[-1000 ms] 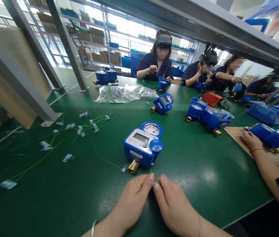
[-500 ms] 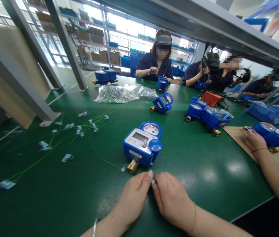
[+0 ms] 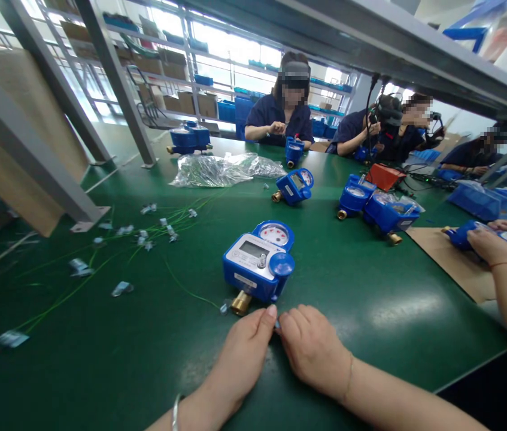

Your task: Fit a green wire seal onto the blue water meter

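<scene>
A blue water meter [image 3: 258, 263] with a white display face, a round dial and a brass fitting [image 3: 239, 303] lies on the green table [image 3: 370, 299] just in front of me. My left hand [image 3: 242, 353] and my right hand [image 3: 309, 350] meet fingertip to fingertip right below the meter. Together they pinch a small seal tag [image 3: 276, 324], mostly hidden by the fingers. A thin green wire [image 3: 185, 289] runs from the meter's fitting off to the left.
Several loose tags on green wires [image 3: 123, 288] lie scattered at left, with a clear plastic bag [image 3: 217, 169] behind. More blue meters [image 3: 295, 187] sit further back. A co-worker's hand [image 3: 489, 246] at right holds a meter on cardboard [image 3: 455, 266]. Other people sit opposite.
My two hands have slid a little forward toward the meter, still pinched together. The co-worker's hand at right has shifted its meter further right.
</scene>
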Demonstrator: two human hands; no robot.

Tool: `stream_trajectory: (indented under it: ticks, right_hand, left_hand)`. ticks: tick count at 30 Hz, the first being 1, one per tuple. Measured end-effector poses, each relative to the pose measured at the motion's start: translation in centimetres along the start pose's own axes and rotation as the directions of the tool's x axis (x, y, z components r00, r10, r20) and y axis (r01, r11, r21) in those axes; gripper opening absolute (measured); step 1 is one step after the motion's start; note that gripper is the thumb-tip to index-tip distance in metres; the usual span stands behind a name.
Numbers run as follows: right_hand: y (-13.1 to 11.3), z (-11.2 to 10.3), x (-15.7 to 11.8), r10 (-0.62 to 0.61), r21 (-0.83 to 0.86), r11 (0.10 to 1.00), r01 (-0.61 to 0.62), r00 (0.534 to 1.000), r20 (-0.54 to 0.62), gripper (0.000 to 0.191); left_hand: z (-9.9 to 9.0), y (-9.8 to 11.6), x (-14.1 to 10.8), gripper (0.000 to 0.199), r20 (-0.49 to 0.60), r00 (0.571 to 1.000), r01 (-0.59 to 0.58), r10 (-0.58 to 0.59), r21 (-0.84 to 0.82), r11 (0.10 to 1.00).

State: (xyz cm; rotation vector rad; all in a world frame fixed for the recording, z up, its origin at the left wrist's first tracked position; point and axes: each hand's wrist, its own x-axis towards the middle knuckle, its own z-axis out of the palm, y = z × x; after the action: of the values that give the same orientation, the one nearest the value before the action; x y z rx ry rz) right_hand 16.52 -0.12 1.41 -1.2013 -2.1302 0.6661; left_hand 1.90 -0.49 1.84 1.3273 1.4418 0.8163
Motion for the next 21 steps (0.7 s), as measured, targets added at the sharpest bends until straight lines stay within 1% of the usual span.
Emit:
stream_trajectory:
  ticks: [2,3,7,9,11,12,13,14,15,16,17,18,19,21]
  right_hand:
    - [0.1,0.1,0.2,-0.084,-0.143,0.986,0.081,0.996,-0.013,0.028]
    - [0.1,0.2,0.3,-0.109,-0.185,0.977,0.104,0.994,-0.017,0.028]
    - [0.3,0.7,0.7,-0.138,-0.222,0.966,0.129,0.990,-0.026,0.027]
    - [0.8,1.0,0.6,-0.169,-0.269,0.950,0.156,0.985,-0.025,0.026]
    - [1.5,1.0,0.5,-0.221,-0.362,0.909,0.206,0.975,0.001,0.025]
    - [1.8,1.0,0.5,-0.252,-0.396,0.885,0.244,0.967,0.033,0.025]
    - [2.2,0.9,0.5,-0.269,-0.391,0.878,0.276,0.960,0.073,0.024]
    - [2.4,0.8,0.6,-0.249,-0.306,0.913,0.270,0.963,0.106,0.020]
    - [2.6,0.6,0.8,-0.198,-0.156,0.963,0.218,0.971,0.135,0.016]
    - [2.6,0.4,1.0,-0.126,0.026,0.992,0.124,0.979,0.161,0.012]
    - [2.5,0.3,1.3,-0.044,0.202,0.979,0.005,0.981,0.187,0.010]
    - [2.2,0.3,1.6,0.039,0.339,0.934,-0.112,0.976,0.217,0.011]
    - [1.9,0.4,1.8,0.107,0.428,0.880,-0.208,0.963,0.247,0.014]
    - [1.3,0.7,2.3,0.200,0.512,0.786,-0.347,0.926,0.322,0.017]
  left_hand:
    - [0.1,0.0,0.0,0.045,-0.001,1.000,0.005,-0.005,-0.031,0.999]
    - [0.1,0.0,0.1,0.045,-0.001,1.000,0.000,0.000,-0.040,0.999]
    - [0.0,0.2,0.3,0.045,-0.003,1.000,-0.019,0.019,-0.002,1.000]
    - [0.0,0.3,0.3,0.045,-0.008,1.000,-0.023,0.023,0.024,0.999]
    - [0.0,0.4,0.4,0.044,-0.017,0.999,-0.028,0.029,0.028,0.999]
    - [0.1,0.4,0.4,0.045,-0.025,0.999,-0.028,0.028,0.025,0.999]
    - [0.1,0.4,0.4,0.045,-0.031,0.999,-0.025,0.026,0.019,1.000]
    - [0.2,0.3,0.4,0.045,-0.035,0.999,-0.022,0.022,0.011,1.000]
    - [0.2,0.3,0.4,0.045,-0.039,0.999,-0.017,0.017,0.006,1.000]
    - [0.3,0.2,0.4,0.045,-0.041,0.999,-0.011,0.011,0.004,1.000]
    - [0.3,0.2,0.4,0.046,-0.043,0.999,-0.008,0.008,0.001,1.000]
    - [0.3,0.1,0.5,0.046,-0.043,0.999,-0.008,0.008,-0.006,1.000]
    - [0.2,0.1,0.5,0.046,-0.040,0.999,-0.010,0.010,-0.014,1.000]
    - [0.2,0.0,0.6,0.046,-0.047,0.999,-0.015,0.014,-0.025,1.000]
